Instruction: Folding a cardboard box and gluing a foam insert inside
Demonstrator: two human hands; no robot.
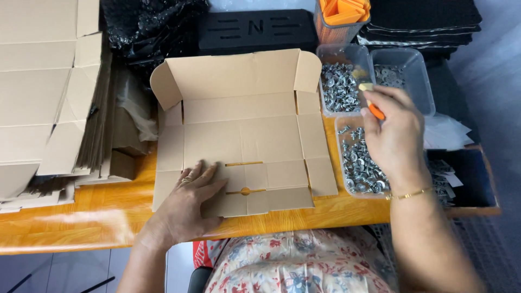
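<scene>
A flat brown cardboard box [244, 135] lies open in the middle of the orange table [65, 220]. Its lid flap stands up at 12 o'clock and its small side flaps stick out at 3 and 9 o'clock.

The left hand [187, 203] lies flat on the front flap of the box, at about 7 o'clock from the box's middle. The fingers are spread wide and press the card down. This hand holds nothing; it only rests on the box.

The right hand [393, 130] hovers at 3 o'clock from the box, over a clear tray of silver screws [361, 165]. Its fingers are pinched together around small orange and pale yellow plastic bits [373, 106]. I cannot tell just how many bits it holds.

Two more clear tubs sit at 1 o'clock from the box. One tub of screws [339, 81] is quite full, and the tub of washers [399, 76] beside it is nearly bare. A mesh cup of orange plastic parts [342, 16] stands behind them. A stack of flat cardboard [43, 92] lies at 9 o'clock.

The box looks light and thin. It is stiff along the flat sides but bends easily at the folds, so it is best held by a flat side or an edge. The small bits look light and hard, and they may slip, so a fingertip pinch suits them
</scene>
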